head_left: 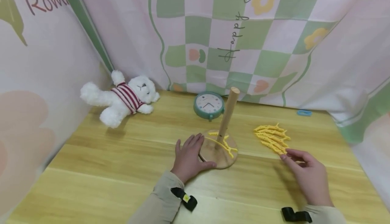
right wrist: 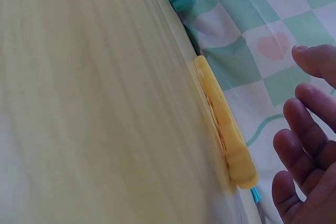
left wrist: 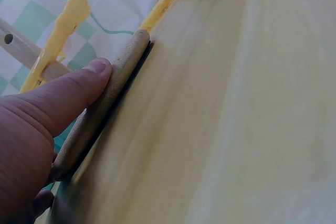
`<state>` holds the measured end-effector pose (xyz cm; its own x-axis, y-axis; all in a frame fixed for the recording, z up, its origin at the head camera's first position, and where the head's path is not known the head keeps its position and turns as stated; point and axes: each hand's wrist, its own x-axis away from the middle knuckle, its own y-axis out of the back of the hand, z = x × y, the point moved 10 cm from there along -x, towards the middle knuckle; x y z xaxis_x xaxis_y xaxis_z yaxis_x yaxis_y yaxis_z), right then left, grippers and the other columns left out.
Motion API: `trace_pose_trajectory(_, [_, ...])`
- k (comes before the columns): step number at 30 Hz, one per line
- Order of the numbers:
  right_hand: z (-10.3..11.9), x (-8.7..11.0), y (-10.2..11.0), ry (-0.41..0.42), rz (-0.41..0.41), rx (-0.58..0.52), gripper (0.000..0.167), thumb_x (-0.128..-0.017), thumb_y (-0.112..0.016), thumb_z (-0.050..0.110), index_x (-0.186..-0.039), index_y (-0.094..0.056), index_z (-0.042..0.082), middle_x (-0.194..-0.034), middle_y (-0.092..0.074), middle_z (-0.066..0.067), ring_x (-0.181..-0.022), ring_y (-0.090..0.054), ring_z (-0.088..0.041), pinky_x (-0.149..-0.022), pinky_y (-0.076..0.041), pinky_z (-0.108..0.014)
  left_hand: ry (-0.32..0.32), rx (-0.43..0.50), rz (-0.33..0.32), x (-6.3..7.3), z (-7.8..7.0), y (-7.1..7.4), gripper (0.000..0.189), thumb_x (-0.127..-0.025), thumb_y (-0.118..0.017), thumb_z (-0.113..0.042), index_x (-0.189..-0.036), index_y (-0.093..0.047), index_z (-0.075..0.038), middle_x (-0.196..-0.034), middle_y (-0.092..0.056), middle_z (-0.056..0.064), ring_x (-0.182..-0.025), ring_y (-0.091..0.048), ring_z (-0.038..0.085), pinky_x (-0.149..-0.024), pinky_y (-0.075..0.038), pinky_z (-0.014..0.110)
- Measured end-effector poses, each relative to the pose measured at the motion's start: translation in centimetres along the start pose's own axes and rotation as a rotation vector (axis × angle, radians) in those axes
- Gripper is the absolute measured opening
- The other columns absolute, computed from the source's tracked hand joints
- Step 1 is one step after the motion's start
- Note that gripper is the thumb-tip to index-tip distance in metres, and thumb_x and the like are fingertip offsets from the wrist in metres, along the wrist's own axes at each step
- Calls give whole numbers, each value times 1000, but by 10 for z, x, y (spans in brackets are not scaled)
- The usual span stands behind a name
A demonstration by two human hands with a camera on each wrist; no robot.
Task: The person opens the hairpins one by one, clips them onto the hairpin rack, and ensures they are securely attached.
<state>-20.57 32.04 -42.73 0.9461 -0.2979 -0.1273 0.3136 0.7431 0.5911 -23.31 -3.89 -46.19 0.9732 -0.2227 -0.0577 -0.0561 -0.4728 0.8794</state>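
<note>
A round wooden base [head_left: 220,161] carries an upright wooden post [head_left: 228,117]. Around the post's foot lie yellow branched pieces [head_left: 231,150]. My left hand [head_left: 189,158] rests at the base's left edge, fingers extended; in the left wrist view its thumb [left wrist: 86,90] lies against the rim. To the right, several more yellow branched pieces [head_left: 272,137] form a fanned pile on the table. My right hand [head_left: 310,175] is at the pile's near end, thumb and index finger close to it. In the right wrist view its loosely bent fingers [right wrist: 302,119] hold nothing.
A teal round clock [head_left: 209,104] lies behind the post. On the left, a white teddy bear [head_left: 128,97] in a striped shirt leans by the curtain [head_left: 198,31]. A small blue loop-shaped item [head_left: 304,113] is at the table's back right edge.
</note>
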Motion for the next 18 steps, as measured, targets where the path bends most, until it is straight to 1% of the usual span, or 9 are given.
trace_pose_trajectory(4, [-10, -1, 7, -40, 5, 32, 49, -87, -79, 36, -123, -69, 4, -90, -62, 30, -81, -59, 6, -64, -47, -13, -5, 6, -3, 0, -1, 1, 105, -73, -73, -73, -155, -41, -15, -161, -35, 1, -149, -30, 27, -116, -10, 66])
trace_pose_trajectory(8, [-26, -1, 14, -116, 4, 48, 51, -87, -79, 40, -124, -69, 7, -85, -62, 29, -77, -58, 7, -61, -46, -16, 0, 4, 10, -1, 0, 2, 105, -74, -72, -74, -155, -40, -16, -162, -33, 1, -149, -28, 26, -117, -10, 65])
trace_pose_trajectory(11, [-37, 0, 14, -158, 37, 21, 52, -88, -77, 40, -125, -67, 5, -86, -64, 31, -78, -58, 10, -63, -47, -13, 1, 1, 20, -1, -1, 1, 105, -74, -71, -74, -155, -40, -16, -162, -33, 0, -149, -28, 26, -117, -10, 65])
trace_pose_trajectory(15, [-42, 0, 7, -168, 100, -19, 56, -90, -76, 37, -130, -63, -1, -90, -64, 33, -82, -58, 12, -68, -48, -9, 5, -2, 24, -1, -1, 1, 105, -74, -71, -74, -155, -39, -16, -162, -33, 0, -149, -28, 26, -117, -10, 65])
trace_pose_trajectory(18, [-41, -2, 3, -163, 126, 16, 60, -91, -75, 38, -132, -60, -3, -90, -63, 32, -81, -58, 13, -67, -48, -10, 9, -5, 24, 0, -1, 2, 105, -74, -71, -74, -155, -39, -16, -162, -33, 1, -149, -28, 26, -117, -10, 65])
